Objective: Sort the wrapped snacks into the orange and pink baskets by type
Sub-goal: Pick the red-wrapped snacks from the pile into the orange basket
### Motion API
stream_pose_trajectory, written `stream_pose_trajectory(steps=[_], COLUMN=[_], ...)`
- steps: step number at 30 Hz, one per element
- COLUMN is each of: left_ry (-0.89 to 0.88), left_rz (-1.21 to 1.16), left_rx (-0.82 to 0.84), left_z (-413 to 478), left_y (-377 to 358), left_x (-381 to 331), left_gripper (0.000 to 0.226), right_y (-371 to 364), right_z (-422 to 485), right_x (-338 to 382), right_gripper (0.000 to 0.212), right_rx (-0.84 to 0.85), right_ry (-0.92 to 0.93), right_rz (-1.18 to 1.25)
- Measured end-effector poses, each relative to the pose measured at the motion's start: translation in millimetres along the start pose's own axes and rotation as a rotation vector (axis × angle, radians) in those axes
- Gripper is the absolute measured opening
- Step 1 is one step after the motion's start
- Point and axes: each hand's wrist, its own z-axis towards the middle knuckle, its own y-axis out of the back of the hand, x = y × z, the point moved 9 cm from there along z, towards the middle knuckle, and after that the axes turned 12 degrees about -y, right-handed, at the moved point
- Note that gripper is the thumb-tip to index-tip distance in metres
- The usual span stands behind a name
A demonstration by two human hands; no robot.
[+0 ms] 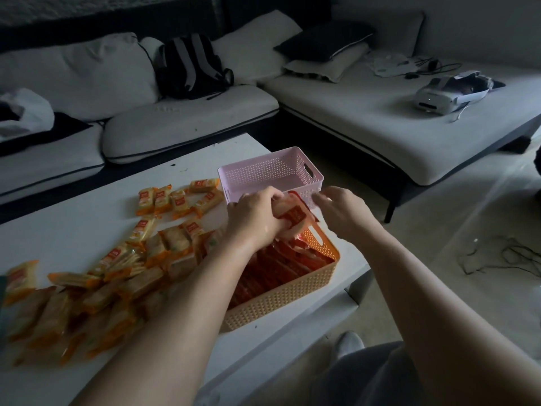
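Snacks (295, 215), red-wrapped, in curled left hand (257, 219), long axis toward pink basket (263, 171); right hand (341, 210) slack-fingered.

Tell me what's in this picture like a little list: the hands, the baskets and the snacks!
Left hand: grips a bunch of red packs over the far end of the orange basket
Right hand: fingers relaxed, beside that bunch; too blurry to tell if it touches
Orange basket: holds red-wrapped snacks
Pink basket: behind the orange one; no snacks show inside
Yellow-wrapped snacks: loose heap on the table, left of the baskets
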Motion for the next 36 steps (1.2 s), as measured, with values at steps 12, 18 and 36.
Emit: stream_pose_trajectory(steps=[12, 18, 36], left_ry=[-0.176, -0.191, -0.176], left_rz=[-0.482, 0.007, -0.108], left_rx=[-0.010, 0.288, -0.005], left_z=[-11, -22, -22], left_y=[4, -37, -6], left_x=[-39, -37, -12], left_gripper=[0.025, 0.028, 0.021], right_y=[35, 47, -12], right_z=[-10, -8, -11], right_x=[11, 17, 9], right_gripper=[0.011, 0.008, 0.028], right_rx=[0.007, -0.098, -0.091], right_ry=[-0.017, 0.175, 0.162], right_rz=[0.301, -0.095, -0.761])
